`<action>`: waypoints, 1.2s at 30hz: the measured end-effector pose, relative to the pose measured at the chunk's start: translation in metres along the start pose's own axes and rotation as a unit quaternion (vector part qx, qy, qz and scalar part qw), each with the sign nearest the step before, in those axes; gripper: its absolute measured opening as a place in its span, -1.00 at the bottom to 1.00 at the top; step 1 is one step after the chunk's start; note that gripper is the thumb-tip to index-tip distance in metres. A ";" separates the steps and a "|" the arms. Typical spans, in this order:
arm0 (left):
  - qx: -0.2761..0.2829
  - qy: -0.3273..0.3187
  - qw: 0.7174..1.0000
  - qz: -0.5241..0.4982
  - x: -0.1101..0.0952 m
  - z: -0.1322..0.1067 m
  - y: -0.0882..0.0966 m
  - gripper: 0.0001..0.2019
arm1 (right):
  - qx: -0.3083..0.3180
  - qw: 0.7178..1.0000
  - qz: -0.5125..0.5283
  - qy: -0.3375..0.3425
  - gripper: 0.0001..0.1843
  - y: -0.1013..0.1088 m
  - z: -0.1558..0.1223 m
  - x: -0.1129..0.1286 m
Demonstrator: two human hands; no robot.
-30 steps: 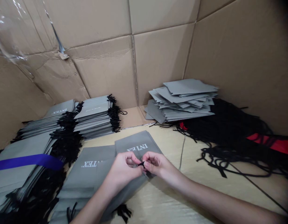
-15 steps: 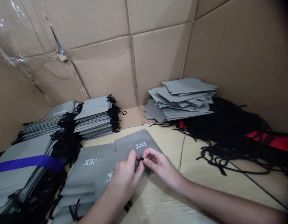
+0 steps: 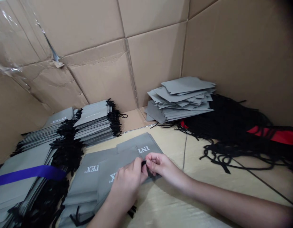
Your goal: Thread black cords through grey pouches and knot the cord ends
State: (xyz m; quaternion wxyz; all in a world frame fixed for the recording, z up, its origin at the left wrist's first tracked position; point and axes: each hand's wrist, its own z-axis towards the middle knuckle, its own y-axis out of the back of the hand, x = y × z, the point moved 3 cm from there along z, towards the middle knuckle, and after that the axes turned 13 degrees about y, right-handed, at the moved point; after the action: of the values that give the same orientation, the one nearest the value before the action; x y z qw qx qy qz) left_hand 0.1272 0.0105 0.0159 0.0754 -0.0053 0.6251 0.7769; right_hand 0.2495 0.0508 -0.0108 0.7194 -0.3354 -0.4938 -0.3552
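Both hands meet at the corner of a grey pouch (image 3: 120, 158) printed with white letters. My left hand (image 3: 131, 175) is closed, its thumb and fingers pinching a black cord (image 3: 143, 163). Close against it, my right hand (image 3: 159, 164) pinches the same cord between thumb and forefinger. The fingers hide most of the cord, so I cannot tell whether it is knotted. Under and behind the hands lie more grey pouches (image 3: 89, 167), overlapping, with lettering partly covered. Short black cord ends (image 3: 76, 218) stick out at the lower left.
Stacked grey pouches with black cords (image 3: 91, 126) stand at the left, one bundle under a purple band (image 3: 30, 174). At the back right is a pile of grey pieces (image 3: 184, 98), beside a heap of black cords (image 3: 232, 117) with a red strip (image 3: 274, 134). Cardboard walls (image 3: 156, 57) enclose the table.
The fingers have shifted slightly around the black cord, with the left hand turned so its knuckles cover more of it. The view has moved a little; the piles stay as they were.
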 end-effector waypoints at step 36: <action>0.073 0.097 0.968 -0.218 0.002 0.000 -0.001 -0.88 | 0.053 0.998 0.001 0.023 -0.73 0.017 0.010 -0.006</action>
State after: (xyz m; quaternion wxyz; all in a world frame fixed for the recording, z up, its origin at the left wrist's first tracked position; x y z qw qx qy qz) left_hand 0.1250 0.0114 0.0144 0.1824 -0.2115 0.6684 0.6894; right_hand 0.2579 0.0688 -0.0161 0.7475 -0.2889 -0.4949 -0.3360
